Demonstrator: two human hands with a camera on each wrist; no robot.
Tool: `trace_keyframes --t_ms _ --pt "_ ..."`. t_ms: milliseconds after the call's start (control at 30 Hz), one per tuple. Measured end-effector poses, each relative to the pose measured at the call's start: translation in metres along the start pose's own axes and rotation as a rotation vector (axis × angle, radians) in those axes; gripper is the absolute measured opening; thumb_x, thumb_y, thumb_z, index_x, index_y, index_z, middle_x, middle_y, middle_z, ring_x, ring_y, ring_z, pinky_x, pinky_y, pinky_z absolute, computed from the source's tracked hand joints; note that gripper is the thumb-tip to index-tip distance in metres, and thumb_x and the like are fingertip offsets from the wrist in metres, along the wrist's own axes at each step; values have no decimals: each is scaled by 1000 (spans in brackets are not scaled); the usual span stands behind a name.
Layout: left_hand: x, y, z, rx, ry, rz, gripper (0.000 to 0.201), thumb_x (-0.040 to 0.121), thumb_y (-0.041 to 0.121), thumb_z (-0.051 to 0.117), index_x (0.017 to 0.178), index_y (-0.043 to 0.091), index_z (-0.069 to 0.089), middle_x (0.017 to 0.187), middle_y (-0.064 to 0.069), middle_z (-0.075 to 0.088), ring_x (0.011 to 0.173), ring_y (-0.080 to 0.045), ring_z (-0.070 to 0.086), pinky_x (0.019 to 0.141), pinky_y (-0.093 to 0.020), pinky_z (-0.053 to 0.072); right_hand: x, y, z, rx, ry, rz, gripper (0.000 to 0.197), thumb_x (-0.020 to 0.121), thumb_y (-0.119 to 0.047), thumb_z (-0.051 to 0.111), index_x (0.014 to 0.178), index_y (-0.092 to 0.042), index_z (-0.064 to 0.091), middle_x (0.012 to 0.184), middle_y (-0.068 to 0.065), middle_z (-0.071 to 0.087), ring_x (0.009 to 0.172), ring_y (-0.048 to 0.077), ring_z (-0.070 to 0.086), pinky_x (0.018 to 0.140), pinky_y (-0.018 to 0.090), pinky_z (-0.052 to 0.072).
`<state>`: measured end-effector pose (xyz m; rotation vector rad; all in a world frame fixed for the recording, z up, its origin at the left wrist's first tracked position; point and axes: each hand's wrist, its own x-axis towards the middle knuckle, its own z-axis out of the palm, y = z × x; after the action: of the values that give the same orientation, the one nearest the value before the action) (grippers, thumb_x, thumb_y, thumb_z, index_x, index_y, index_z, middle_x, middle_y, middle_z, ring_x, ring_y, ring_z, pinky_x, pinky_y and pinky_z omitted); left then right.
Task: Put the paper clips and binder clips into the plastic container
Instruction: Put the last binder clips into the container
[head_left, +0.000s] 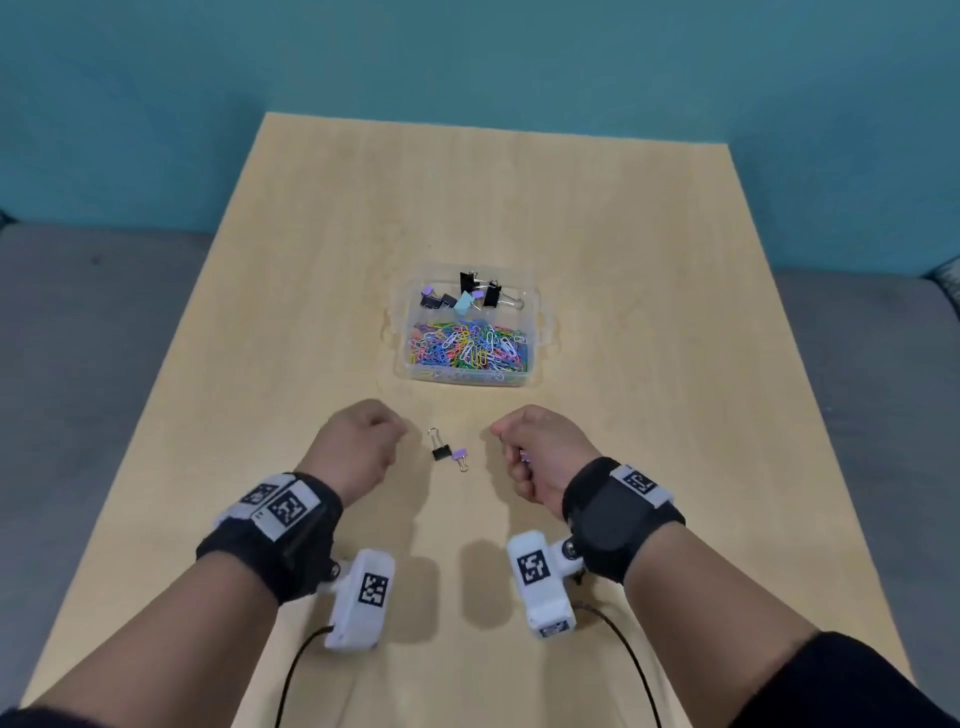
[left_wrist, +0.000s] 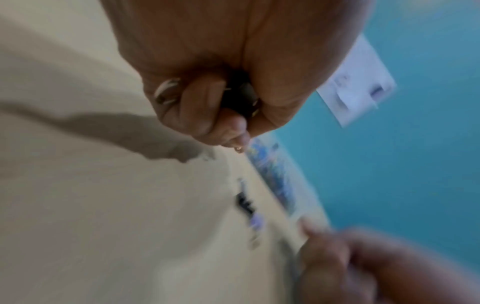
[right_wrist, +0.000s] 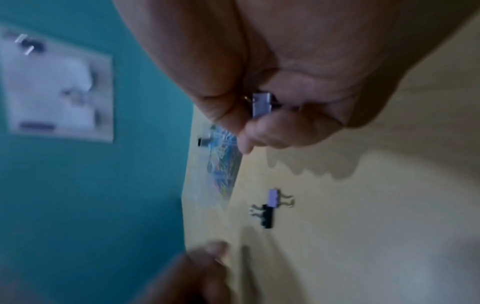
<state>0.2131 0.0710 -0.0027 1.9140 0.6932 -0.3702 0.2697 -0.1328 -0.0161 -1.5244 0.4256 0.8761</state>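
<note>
A clear plastic container (head_left: 535, 332) in the middle of the table holds a heap of coloured paper clips (head_left: 470, 345) and several binder clips (head_left: 467, 296). A black binder clip (head_left: 440, 450) and a purple one (head_left: 459, 455) lie on the table between my hands. My left hand (head_left: 358, 447) is curled round a black binder clip (left_wrist: 240, 98). My right hand (head_left: 540, 447) is curled round a purple binder clip (right_wrist: 261, 105). In the right wrist view the two loose clips, black (right_wrist: 267, 216) and purple (right_wrist: 273, 198), lie below the fist.
The light wooden table (head_left: 649, 260) runs to a teal wall (head_left: 467, 52) at the back. Grey floor (head_left: 78, 338) lies on both sides. A white notice (right_wrist: 57, 86) hangs on the wall.
</note>
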Motion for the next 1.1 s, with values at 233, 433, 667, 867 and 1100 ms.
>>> trace_keyframes --t_ms 233,433,667,867,1100 --pt "63 109 -10 473 182 403 14 91 17 43 92 17 57 76 -2 61 66 -23 56 59 -31 41 5 -1 21 -1270 -32 -410 29 84 -45 59 92 -25 40 82 3 62 72 29 57 65 38 47" --pt "96 149 1 587 55 458 29 90 26 50 118 22 59 106 -1 64 85 -23 62 76 -30 48 23 -1 33 -1452 -31 -544 23 84 -17 51 100 -19 35 73 5 55 60 28 54 52 34 45" --pt "55 80 -11 504 318 311 14 87 27 51 85 16 60 85 -7 66 83 -31 59 69 -34 45 31 -6 28 -1523 -112 -571 23 81 -7 50 101 -13 43 73 7 55 61 30 54 54 35 46" --pt "3 5 42 673 72 77 32 80 45 59 83 18 42 80 -1 54 75 -27 53 61 -34 37 35 -20 27 -1446 -152 -463 11 84 -23 51 92 -16 48 77 5 55 73 31 56 66 37 50" --pt "3 -2 58 577 157 95 23 82 29 59 81 18 38 87 -3 50 79 -31 55 69 -38 45 33 -19 25 -1391 -158 -486 17 86 -23 52 92 -20 36 73 2 50 70 31 54 65 40 50"
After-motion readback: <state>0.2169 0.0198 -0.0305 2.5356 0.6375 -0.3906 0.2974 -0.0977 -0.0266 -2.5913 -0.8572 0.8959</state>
